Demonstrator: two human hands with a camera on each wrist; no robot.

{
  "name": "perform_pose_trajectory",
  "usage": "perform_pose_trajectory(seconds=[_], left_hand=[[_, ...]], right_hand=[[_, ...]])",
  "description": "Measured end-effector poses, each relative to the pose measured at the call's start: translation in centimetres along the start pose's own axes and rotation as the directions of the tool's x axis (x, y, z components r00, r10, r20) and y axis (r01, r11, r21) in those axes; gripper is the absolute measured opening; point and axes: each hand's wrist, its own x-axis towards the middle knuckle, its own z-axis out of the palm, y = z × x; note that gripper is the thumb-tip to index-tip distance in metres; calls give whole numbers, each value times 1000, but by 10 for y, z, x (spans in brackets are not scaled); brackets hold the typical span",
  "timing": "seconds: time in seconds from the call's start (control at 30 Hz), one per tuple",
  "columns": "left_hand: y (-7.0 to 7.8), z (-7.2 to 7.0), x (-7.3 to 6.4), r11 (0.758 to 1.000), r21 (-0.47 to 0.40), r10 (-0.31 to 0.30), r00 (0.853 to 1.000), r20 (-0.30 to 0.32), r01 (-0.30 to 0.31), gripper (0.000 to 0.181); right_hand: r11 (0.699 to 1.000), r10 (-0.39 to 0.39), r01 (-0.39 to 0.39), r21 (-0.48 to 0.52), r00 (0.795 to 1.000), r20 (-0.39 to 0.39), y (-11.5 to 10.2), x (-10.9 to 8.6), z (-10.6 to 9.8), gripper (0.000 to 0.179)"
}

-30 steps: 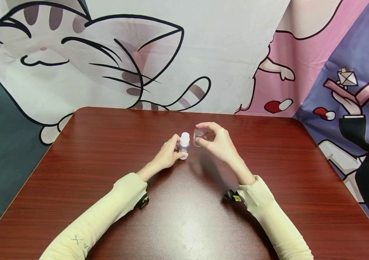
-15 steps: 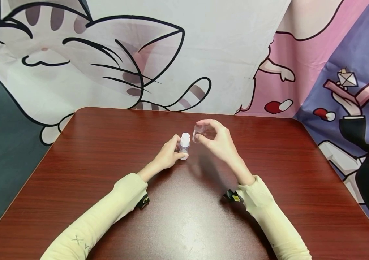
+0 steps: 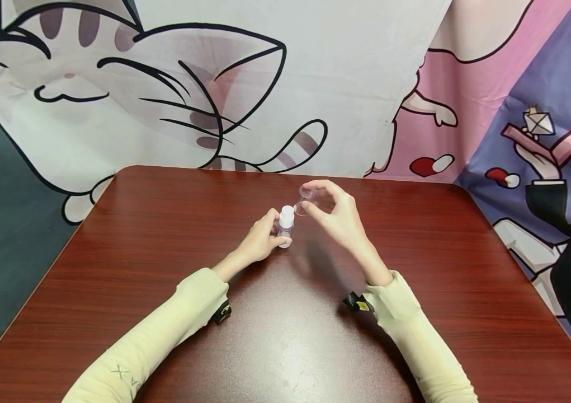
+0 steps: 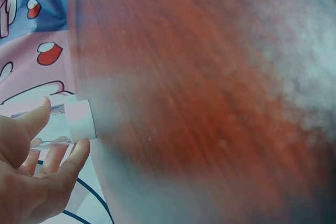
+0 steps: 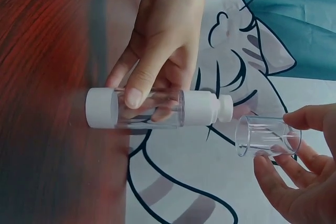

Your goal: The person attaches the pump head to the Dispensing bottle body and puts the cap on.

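My left hand (image 3: 256,239) grips a small clear pump bottle (image 3: 286,218) by its body, thumb on the near side. The bottle stands upright on the table, white pump head on top. Its white base (image 4: 81,119) shows in the left wrist view. Just right of the bottle and higher, my right hand (image 3: 338,218) pinches a clear cap (image 5: 268,136) between thumb and fingers. The cap is tilted, its open rim turned toward the pump head and apart from it in the right wrist view.
The brown wooden table (image 3: 164,224) has rounded far corners. Behind it hangs a cloth (image 3: 345,84) printed with a cartoon cat and other figures. A dark wrist camera (image 3: 358,302) sits at the right sleeve, another dark device (image 3: 221,312) at the left.
My right hand has risen a little with the cap, which has gone from nearly upright to tilted, its lower end toward the bottle. My left hand and the bottle have stayed put.
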Motion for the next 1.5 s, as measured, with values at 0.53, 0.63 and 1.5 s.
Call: perform_pose_trajectory(seconds=[0.53,0.63,1.5], left_hand=[[0,1,0,1000,-6,-8,1000,-13,8,39],[0,1,0,1000,-3,-9,1000,-13,9,39],[1,-1,0,1000,-17,-13,1000,1,13,40]], right_hand=[[998,-25,25,54,1000,15,-24,-4,12,30],[999,-29,28,46,999,19,-31,-5,13,29],[999,-20,16,51,997,80,-25,-6,19,29]])
